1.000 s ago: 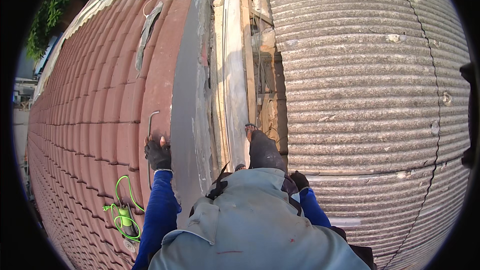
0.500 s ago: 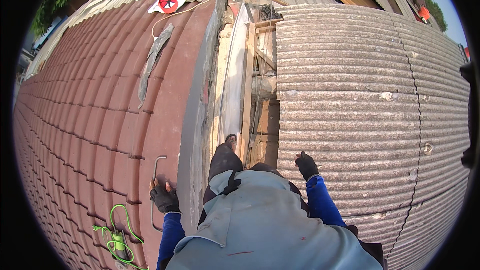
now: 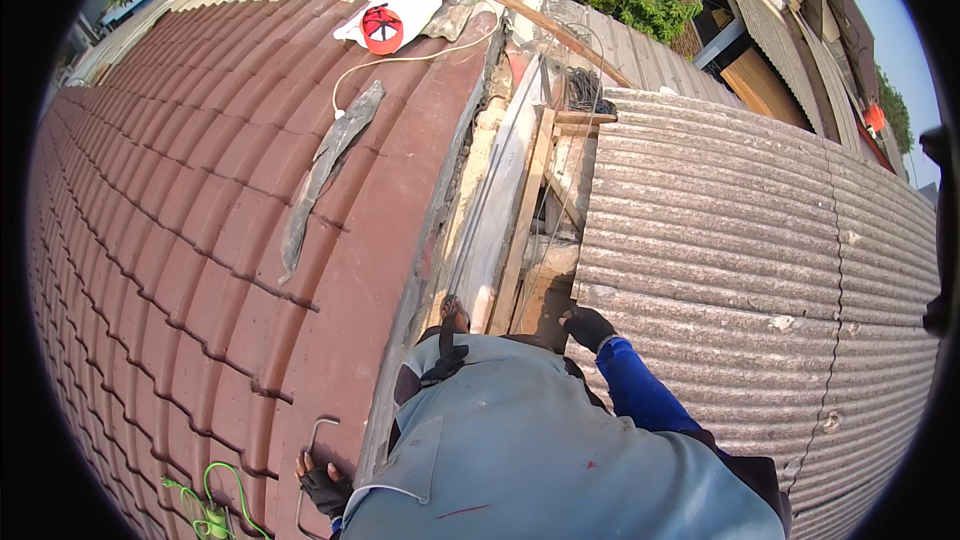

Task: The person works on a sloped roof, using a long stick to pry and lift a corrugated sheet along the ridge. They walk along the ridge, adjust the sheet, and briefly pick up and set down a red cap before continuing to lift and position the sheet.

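Observation:
My left hand [image 3: 326, 488], in a black fingerless glove, lies on the reddish-brown tile roof [image 3: 330, 340] with its fingers stretched out. Right beside and partly under it is a bent metal rod [image 3: 316, 435]; a grip on the rod does not show. My right hand [image 3: 588, 328], gloved the same way, is closed at the edge of the grey corrugated roofing sheet [image 3: 700, 270], its fingers curled at that edge. Between the two roofs runs a gap with a pale gutter strip [image 3: 490, 225] and a wooden beam [image 3: 522, 230]. My foot [image 3: 455, 312] stands in it.
A green corded power tool [image 3: 213, 522] lies at lower left, partly cut off. Farther up the tiles are a grey crumpled strip [image 3: 325, 175], a red cap [image 3: 382, 30] and a white bag [image 3: 420, 6]. A plank [image 3: 560, 35] crosses the gap's far end, near tangled dark wire [image 3: 588, 90].
The view has tilted up and turned, so the roofs sit lower and more of the far buildings shows. My right hand has moved left to the corrugated sheet's edge. My left hand stays by the rod.

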Tool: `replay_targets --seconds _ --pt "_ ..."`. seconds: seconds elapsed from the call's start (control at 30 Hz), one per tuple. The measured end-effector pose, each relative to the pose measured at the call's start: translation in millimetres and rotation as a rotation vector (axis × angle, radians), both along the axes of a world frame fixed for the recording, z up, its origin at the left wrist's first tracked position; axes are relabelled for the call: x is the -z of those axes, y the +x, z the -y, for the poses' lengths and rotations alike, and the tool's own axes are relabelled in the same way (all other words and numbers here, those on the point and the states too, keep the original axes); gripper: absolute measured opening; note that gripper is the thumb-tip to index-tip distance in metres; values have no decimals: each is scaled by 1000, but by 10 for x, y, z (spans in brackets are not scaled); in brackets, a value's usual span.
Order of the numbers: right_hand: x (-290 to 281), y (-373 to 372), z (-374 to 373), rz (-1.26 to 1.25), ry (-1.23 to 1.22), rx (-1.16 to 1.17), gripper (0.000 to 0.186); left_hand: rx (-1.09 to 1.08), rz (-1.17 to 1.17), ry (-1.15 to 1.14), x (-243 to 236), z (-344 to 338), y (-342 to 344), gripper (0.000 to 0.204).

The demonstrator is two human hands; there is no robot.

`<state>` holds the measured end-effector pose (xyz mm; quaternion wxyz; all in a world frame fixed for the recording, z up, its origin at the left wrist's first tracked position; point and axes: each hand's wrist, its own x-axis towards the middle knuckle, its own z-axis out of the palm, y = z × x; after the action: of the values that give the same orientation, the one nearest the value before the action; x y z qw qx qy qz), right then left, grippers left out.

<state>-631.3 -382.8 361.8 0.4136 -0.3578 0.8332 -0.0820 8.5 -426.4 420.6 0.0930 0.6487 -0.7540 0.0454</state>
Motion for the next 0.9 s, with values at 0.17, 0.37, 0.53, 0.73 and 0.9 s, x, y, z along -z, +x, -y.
replay_targets --seconds 0.17,0.37,0.53,0.73,0.9 --pt "-54 -891 1049 59 -313 267 32 -227 -26 106 -15 626 -729 48" --pt "-1 -1154 2188 38 -282 29 35 -142 -209 -38 -59 1811 -1905 50" --pt "153 -1536 2966 130 -263 -40 34 -151 -380 -214 -46 2828 -2995 50" --pt "238 -2667 4227 140 -126 -230 42 -59 -416 -175 137 4128 -4814 51" --pt "402 -3665 4742 201 -180 -25 48 176 -335 118 334 5110 -5998 55"
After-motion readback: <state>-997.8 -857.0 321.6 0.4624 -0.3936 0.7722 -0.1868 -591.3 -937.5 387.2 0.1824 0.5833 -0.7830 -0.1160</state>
